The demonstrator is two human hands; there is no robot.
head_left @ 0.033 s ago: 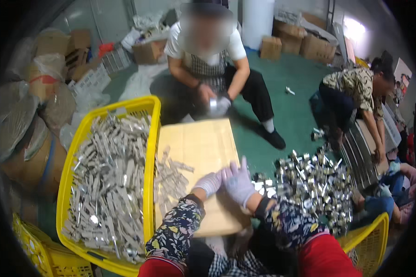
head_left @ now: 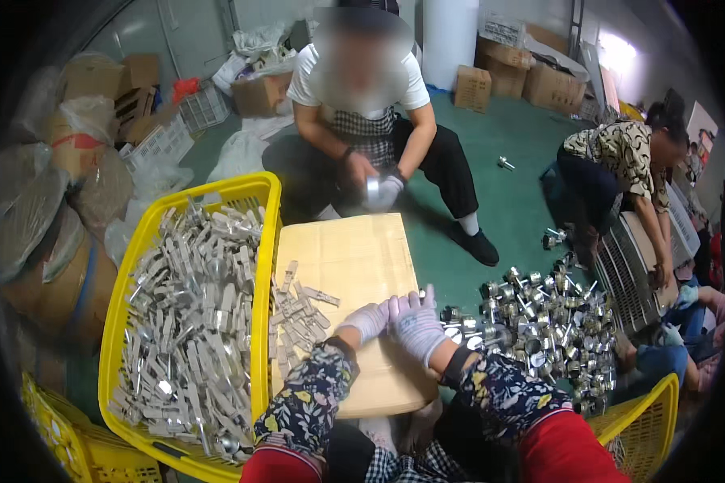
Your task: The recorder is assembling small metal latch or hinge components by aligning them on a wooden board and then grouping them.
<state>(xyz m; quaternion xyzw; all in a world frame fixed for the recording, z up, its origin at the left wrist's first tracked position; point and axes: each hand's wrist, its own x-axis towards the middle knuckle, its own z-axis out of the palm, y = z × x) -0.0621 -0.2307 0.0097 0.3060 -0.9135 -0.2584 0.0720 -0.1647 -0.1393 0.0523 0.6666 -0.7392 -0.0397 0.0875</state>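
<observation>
My left hand [head_left: 367,321], in a pale glove, reaches over the right part of a tan board [head_left: 354,249], its fingers bent. Against its fingertips presses my right hand [head_left: 416,324], gloved too, with its fingers curled. Whatever lies between them is hidden by the gloves. Beside my left hand, a loose heap of flat grey clip-like pieces [head_left: 300,318] rests on the board's left side. Many similar grey pieces [head_left: 193,322] fill a yellow basket [head_left: 270,266] to the left. On the floor right of my right hand lies a pile of shiny round metal parts with thin stems [head_left: 552,322].
A person [head_left: 362,121] sits opposite, holding a round silvery object [head_left: 372,188]. Another person [head_left: 620,161] bends over grey crates [head_left: 627,258] at right. A second yellow basket [head_left: 648,427] stands at lower right. Cartons [head_left: 471,87] and wrapped bundles [head_left: 28,193] line the walls.
My right hand's fingers, raised and spread before, are now curled down against my left fingers. The view has shifted slightly.
</observation>
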